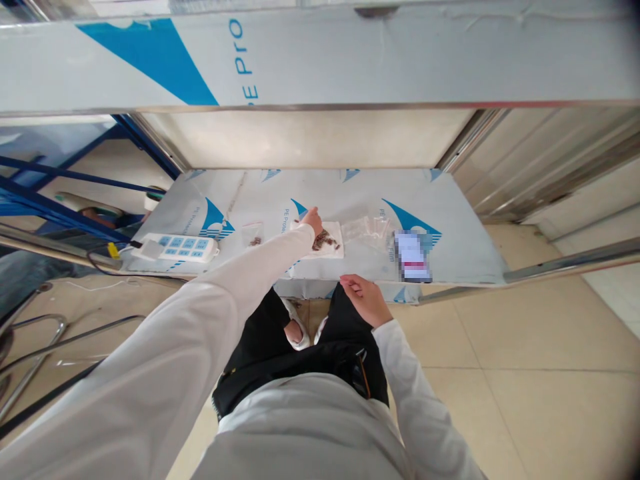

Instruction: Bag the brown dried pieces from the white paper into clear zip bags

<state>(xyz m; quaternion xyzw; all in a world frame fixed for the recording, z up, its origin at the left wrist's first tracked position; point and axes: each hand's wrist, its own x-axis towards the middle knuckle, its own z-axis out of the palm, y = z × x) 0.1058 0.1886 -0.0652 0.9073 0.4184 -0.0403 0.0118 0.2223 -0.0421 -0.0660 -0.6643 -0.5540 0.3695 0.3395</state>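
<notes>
My left hand point(313, 221) reaches over a white sheet point(336, 252) on the film-covered table. Small dark brown pieces point(326, 241) lie scattered on that sheet, right by the hand. Its fingers look curled together, and whatever is between them is too small to make out. My right hand point(369, 301) is held low at the table's front edge, above my thigh, with its fingers loosely stretched and nothing in them. A small clear zip bag point(253, 234) with a few brown bits inside lies left of the sheet. Several clear bags point(367, 229) lie to its right.
A white power strip point(183, 248) with a plug and cable lies at the table's left end. A phone point(413, 257), blurred out, is near the right front edge. An upper shelf point(400, 60) spans the top of the view. Metal chair legs point(60, 327) stand lower left.
</notes>
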